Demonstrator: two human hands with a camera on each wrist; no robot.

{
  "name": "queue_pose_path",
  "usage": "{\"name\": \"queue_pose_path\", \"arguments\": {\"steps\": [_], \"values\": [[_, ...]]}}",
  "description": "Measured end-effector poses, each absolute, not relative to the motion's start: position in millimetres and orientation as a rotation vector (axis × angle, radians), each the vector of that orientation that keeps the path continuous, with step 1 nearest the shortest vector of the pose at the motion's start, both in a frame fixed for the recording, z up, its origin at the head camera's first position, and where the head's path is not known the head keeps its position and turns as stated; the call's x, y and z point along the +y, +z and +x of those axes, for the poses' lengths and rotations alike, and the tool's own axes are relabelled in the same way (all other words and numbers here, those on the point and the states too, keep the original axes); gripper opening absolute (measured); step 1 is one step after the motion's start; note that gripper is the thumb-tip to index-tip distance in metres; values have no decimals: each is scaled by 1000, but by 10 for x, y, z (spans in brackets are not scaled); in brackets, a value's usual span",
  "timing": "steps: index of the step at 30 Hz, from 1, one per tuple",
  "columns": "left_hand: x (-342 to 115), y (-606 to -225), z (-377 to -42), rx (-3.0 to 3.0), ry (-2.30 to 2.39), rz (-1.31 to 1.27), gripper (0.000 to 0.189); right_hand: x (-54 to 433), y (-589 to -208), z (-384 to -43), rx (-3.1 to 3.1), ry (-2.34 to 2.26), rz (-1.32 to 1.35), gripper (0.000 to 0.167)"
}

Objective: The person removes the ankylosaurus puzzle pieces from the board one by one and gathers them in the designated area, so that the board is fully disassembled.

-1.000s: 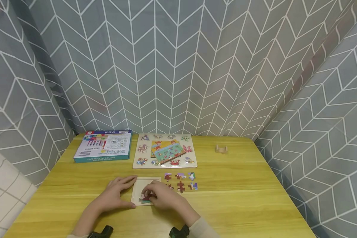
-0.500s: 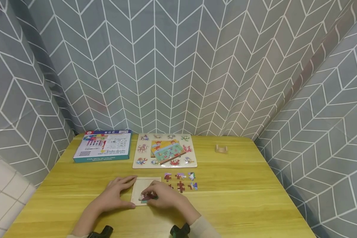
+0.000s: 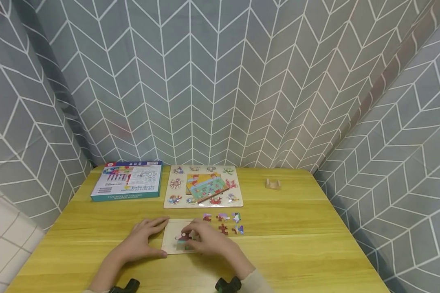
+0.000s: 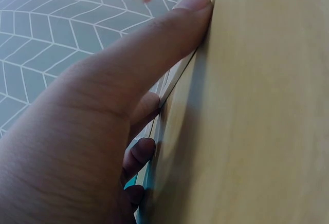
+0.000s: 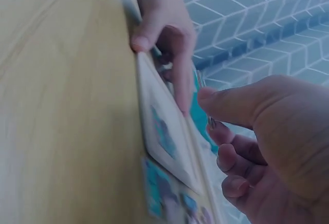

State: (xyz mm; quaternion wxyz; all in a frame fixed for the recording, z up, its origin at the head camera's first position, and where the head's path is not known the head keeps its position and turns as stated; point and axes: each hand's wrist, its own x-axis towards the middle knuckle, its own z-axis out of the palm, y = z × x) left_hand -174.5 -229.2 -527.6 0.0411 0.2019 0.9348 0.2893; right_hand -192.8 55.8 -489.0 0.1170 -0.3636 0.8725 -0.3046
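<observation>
My left hand [image 3: 142,239] rests at the left side of a pale wooden puzzle tray [image 3: 170,234], thumb at the near corner and index finger at the far one. In the left wrist view its straight thumb [image 4: 154,39] lies against the tray's edge. Over the tray, my right hand [image 3: 209,240] pinches a dark red and teal jigsaw piece [image 3: 185,236] between thumb and fingers. That piece appears edge-on in the right wrist view. Below it, pieces with teal [image 5: 163,131] lie inside the tray; the right hand partly hides them.
Several loose jigsaw pieces [image 3: 223,229] lie right of the tray. Behind them is a sea-animal peg board [image 3: 172,191] with two picture cards [image 3: 210,189] on it. A boxed bead set [image 3: 126,181] stands back left, a small wooden holder [image 3: 273,184] back right.
My right hand has lifted the jigsaw piece off the tray's surface and shifted slightly right and away from me. The left hand has stayed in place.
</observation>
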Motion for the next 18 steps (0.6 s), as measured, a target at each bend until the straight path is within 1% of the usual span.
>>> {"name": "queue_pose_path", "arguments": {"steps": [3,8,13,18], "values": [[-2291,-5271,-1746,2861,885,613,109,709,-4850,-1930,2573,-928,-1054,28],[-2285,-5279,-1750,2850,902,615,110,1059,-4832,-1898,2659,-998,-965,27],[-2287,-5271,-1744,2839,909,610,110,1379,-4899,-1808,2699,-1041,-833,25],[-2278,-5249,-1731,2836,910,601,109,1561,-4973,-1690,2691,-1032,-767,29]]}}
